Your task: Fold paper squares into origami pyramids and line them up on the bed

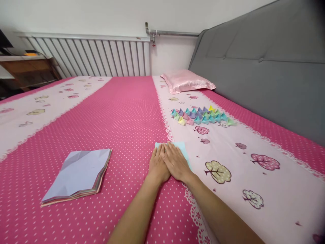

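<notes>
A light blue sheet of paper (180, 146) lies on the bed, mostly covered by my two hands. My left hand (157, 164) rests flat on its left part, fingers stretched forward. Over the middle of the sheet lies my right hand (175, 161), also flat, its fingers partly overlapping those of my left. Whether the paper is folded beneath them is hidden. To the left sits a stack of coloured paper (78, 173) with a pale lilac sheet on top. Several small folded paper boats (203, 117) in blue, green, purple, pink and yellow stand in rows farther off to the right.
The bedsheet (122, 112) is pink with white dots and printed bands. A pink satin pillow (188, 81) lies at the far right, near a grey padded headboard (261, 67). Along the wall runs a white radiator (88, 56). A wooden desk (27, 73) stands at the far left.
</notes>
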{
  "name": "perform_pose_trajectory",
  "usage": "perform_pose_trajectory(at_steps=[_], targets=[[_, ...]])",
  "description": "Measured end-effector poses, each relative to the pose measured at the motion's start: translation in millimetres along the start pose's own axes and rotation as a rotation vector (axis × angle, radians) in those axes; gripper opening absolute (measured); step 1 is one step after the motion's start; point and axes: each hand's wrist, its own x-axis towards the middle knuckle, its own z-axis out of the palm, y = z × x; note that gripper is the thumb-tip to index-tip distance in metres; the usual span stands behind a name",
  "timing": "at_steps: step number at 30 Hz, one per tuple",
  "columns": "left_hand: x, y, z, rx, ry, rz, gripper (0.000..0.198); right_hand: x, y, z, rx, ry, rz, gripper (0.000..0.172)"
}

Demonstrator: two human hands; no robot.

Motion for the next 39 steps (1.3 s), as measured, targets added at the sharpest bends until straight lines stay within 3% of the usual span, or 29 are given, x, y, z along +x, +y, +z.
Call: perform_pose_trajectory(at_steps=[7, 12, 16, 20, 24, 29, 32, 35, 39], targets=[[-2, -5, 2.6, -0.011, 0.044, -0.127, 0.058, -3, 8, -2, -0.132, 0.033, 0.091, 0.068], [-4, -15, 5.2, 0.007, 0.063, -0.219, 0.073, -6, 20, -6, -0.17, 0.096, 0.187, 0.069], [-7, -21, -10.5, 0.038, 0.048, -0.362, 0.074, -5, 32, -14, -0.159, 0.152, 0.261, 0.067], [-10, -19, -37.3, 0.019, 0.12, -0.512, 0.051, 2, 47, -25, -0.027, 0.274, 0.317, 0.056], [-12, -16, -46.4, -0.269, 0.059, -0.576, 0.049, 8, 58, -31, 0.274, 0.399, 0.372, 0.055], [-10, -21, -32.1, -0.606, 0.055, -0.543, 0.029, 10, 63, -28, 0.569, 0.414, 0.43, 0.061], [-9, -24, -31.0, -0.973, 0.075, -0.479, 0.021, 10, 60, -30, 0.725, 0.441, 0.455, 0.064], [-11, -29, -41.9, -1.334, 0.053, -0.401, 0.015, 8, 52, -42, 0.921, 0.464, 0.455, 0.062], [-19, -40, -63.9, -1.549, -0.02, -0.413, 0.013, 0, 37, -62, 1.156, 0.366, 0.365, 0.051]])
